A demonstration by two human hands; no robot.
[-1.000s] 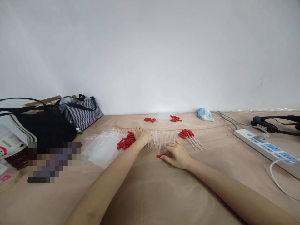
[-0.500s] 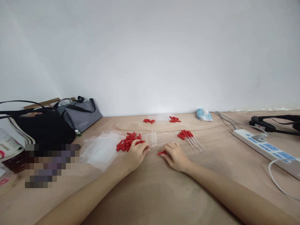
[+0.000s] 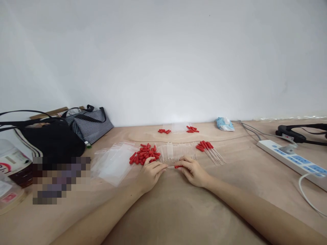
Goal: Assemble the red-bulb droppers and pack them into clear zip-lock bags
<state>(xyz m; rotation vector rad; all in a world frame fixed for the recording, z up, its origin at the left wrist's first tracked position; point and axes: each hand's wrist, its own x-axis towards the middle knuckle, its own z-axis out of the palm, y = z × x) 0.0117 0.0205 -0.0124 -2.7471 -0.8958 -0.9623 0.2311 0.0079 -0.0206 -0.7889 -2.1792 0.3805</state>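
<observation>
My left hand (image 3: 150,174) pinches a thin clear tube (image 3: 170,167) by one end. My right hand (image 3: 193,171) pinches a small red cap (image 3: 176,166) at the tube's other end, so both hands meet just in front of a row of clear tubes (image 3: 176,152). A heap of loose red caps (image 3: 144,153) lies just beyond my left hand. Several tubes with red caps on them (image 3: 209,150) lie fanned out to the right of the row.
Clear zip bags (image 3: 112,162) lie left of the caps. A black bag (image 3: 48,139) and a striped bag (image 3: 88,123) stand at far left. More caps and tubes (image 3: 178,128) lie by the wall, with a tissue pack (image 3: 224,124). A white power strip (image 3: 293,160) runs along the right.
My left hand drew back from the pile of red caps with a clear tube and met my right hand, which lifted its red cap to the tube's end.
</observation>
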